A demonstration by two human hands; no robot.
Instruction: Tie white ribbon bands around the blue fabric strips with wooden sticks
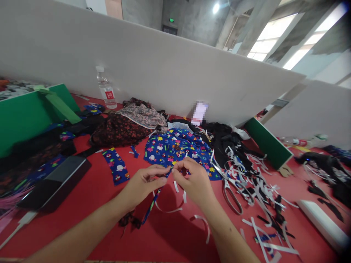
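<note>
- Red table (90,197), strewn with fabric and scraps.
- Blue cartoon-print cloth (175,148), lying flat just beyond both hands.
- Scissors (229,182), resting to the right of the right hand (blades pointing away).
- Left hand (144,182), pinched shut on a narrow blue printed strip (155,199) hanging toward the table.
- Right hand (193,180), fingertips closed on the strip's upper end, nearly touching the left.
</note>
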